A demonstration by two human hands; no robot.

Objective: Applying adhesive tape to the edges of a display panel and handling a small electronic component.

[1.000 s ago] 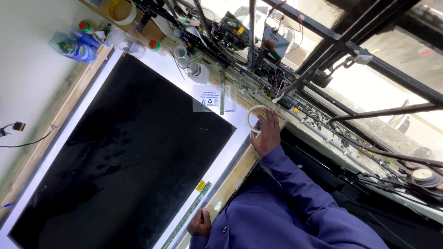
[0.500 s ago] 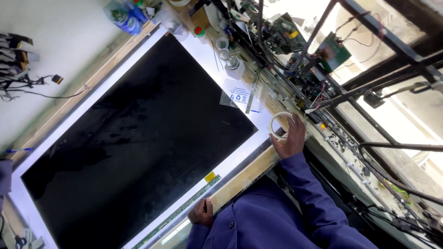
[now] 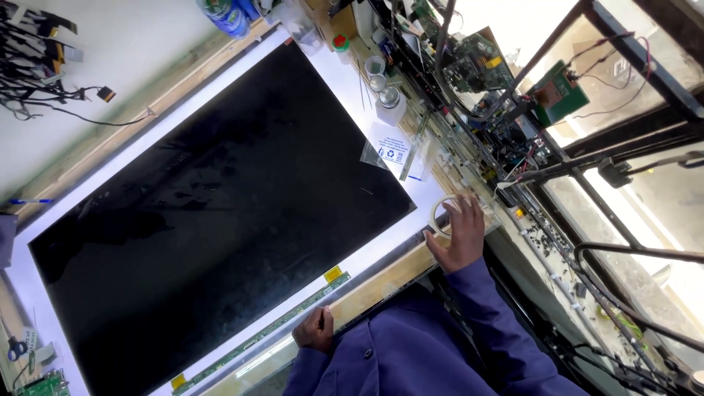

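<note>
A large black display panel [image 3: 220,213] with a white lit border lies flat on the bench. My right hand [image 3: 460,236] lies over a roll of pale tape [image 3: 438,214] just off the panel's near right corner, fingers curved across the ring and thumb at its side. My left hand [image 3: 315,330] is curled into a fist and rests on the panel's near edge, by a thin green circuit strip [image 3: 293,319] and a wooden batten [image 3: 381,282]. Both arms are in blue sleeves.
Small jars and cups [image 3: 385,84], a clear plastic bag with a label [image 3: 389,150] and a ruler-like strip sit along the panel's right edge. Circuit boards and wires [image 3: 506,88] crowd a black metal frame at the right. Black cables [image 3: 37,66] lie at the top left.
My right hand has settled flatter over the tape roll at the panel's corner. The left fist has stayed on the panel's edge. My view has shifted, so the panel sits higher in frame.
</note>
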